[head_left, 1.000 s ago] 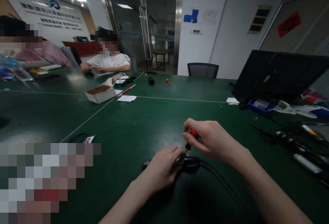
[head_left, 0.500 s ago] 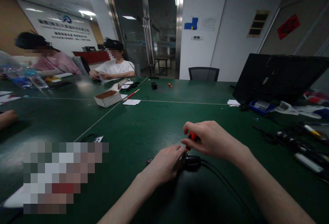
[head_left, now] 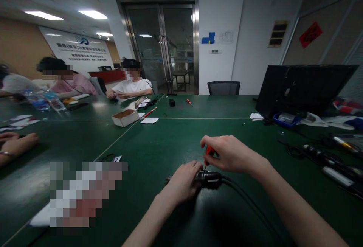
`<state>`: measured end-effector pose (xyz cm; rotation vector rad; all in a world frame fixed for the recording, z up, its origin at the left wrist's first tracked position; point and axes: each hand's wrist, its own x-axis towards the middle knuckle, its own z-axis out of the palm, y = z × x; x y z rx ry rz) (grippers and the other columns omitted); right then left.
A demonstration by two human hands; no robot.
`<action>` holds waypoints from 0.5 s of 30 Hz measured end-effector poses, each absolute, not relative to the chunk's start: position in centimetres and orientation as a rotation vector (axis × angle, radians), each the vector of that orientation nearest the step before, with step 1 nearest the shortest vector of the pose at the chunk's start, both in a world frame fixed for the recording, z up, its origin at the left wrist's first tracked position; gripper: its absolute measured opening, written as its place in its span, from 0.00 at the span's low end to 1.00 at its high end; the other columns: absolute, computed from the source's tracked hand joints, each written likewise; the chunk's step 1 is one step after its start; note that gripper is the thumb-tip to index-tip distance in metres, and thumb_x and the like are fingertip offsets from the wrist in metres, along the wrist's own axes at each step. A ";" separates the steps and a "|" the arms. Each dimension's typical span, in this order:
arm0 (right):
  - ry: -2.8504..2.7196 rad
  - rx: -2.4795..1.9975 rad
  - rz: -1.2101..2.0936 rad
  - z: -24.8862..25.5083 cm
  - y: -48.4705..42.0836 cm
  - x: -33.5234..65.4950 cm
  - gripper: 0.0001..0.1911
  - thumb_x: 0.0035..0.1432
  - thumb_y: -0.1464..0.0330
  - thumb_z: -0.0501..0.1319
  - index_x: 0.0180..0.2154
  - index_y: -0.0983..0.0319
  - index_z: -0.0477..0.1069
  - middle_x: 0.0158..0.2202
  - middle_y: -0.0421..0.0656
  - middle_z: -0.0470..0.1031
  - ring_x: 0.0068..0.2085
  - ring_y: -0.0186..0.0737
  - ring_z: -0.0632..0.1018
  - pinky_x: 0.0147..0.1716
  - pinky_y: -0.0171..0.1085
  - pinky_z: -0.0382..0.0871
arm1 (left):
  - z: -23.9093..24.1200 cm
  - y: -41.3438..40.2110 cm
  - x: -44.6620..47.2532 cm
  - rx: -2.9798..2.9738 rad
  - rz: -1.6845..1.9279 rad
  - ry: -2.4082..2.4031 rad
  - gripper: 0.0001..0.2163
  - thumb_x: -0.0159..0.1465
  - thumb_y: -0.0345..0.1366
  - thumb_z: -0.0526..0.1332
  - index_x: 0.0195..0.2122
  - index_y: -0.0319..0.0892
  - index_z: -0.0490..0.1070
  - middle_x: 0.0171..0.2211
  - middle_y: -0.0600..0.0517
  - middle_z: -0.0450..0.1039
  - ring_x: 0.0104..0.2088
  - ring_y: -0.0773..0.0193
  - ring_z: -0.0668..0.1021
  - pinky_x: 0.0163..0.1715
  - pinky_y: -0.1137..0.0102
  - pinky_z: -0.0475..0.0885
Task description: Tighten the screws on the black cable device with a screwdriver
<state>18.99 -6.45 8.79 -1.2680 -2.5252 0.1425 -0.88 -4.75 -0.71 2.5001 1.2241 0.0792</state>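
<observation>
My right hand [head_left: 227,152] is closed around the red-and-black handle of a screwdriver [head_left: 209,154]. The screwdriver stands nearly upright, its shaft pointing down at a black corded device [head_left: 212,179]. Lying over that device from the left, my left hand [head_left: 184,179] grips it and holds it against the table. One end of the device pokes out left of the hand; its cable runs off to the lower right. My left fingers hide the middle of the device, and the exact spot under the screwdriver tip is hard to make out.
On the green table [head_left: 141,148] are an open white box [head_left: 126,118], a second screwdriver [head_left: 189,102], a small black block [head_left: 171,103] and paper slips. A monitor [head_left: 303,88], blue tray [head_left: 286,120] and several corded devices [head_left: 331,163] stand right. Other people sit left.
The head view has tilted up and shifted slightly left. Both hands stay at the device, with the screwdriver still held over it; its shaft now shows more clearly.
</observation>
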 end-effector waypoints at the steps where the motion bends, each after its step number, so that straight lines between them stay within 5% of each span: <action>1: -2.521 -1.257 0.143 8.7 -6.4 19.0 0.10 0.62 0.71 0.62 0.47 0.61 0.69 0.36 0.43 0.79 0.33 0.39 0.77 0.31 0.35 0.59 | -0.7 -4.9 -1.0 2.490 0.082 1.248 0.19 0.60 0.28 0.63 0.54 0.43 0.68 0.54 0.43 0.73 0.54 0.47 0.75 0.55 0.57 0.69; 5: -2.524 -1.179 0.149 8.6 -6.5 19.0 0.11 0.61 0.73 0.62 0.46 0.60 0.69 0.38 0.42 0.79 0.35 0.38 0.77 0.32 0.35 0.60 | -0.8 -5.1 -1.6 2.480 0.111 1.282 0.16 0.61 0.29 0.63 0.50 0.43 0.69 0.51 0.44 0.74 0.52 0.48 0.76 0.53 0.59 0.69; 11: -2.537 -1.268 -0.074 8.3 -6.5 18.6 0.12 0.65 0.59 0.66 0.44 0.58 0.70 0.38 0.43 0.81 0.36 0.43 0.80 0.30 0.36 0.58 | -1.0 -5.6 -2.0 2.402 0.193 1.306 0.10 0.63 0.31 0.62 0.47 0.44 0.71 0.50 0.46 0.74 0.50 0.52 0.76 0.49 0.64 0.69; 15: -2.529 -1.267 -0.144 7.9 -6.0 18.7 0.11 0.65 0.60 0.65 0.45 0.58 0.70 0.36 0.43 0.81 0.35 0.43 0.81 0.29 0.36 0.57 | -1.4 -5.6 -2.0 2.417 0.213 1.296 0.13 0.63 0.31 0.62 0.49 0.44 0.72 0.51 0.45 0.74 0.51 0.51 0.76 0.51 0.63 0.69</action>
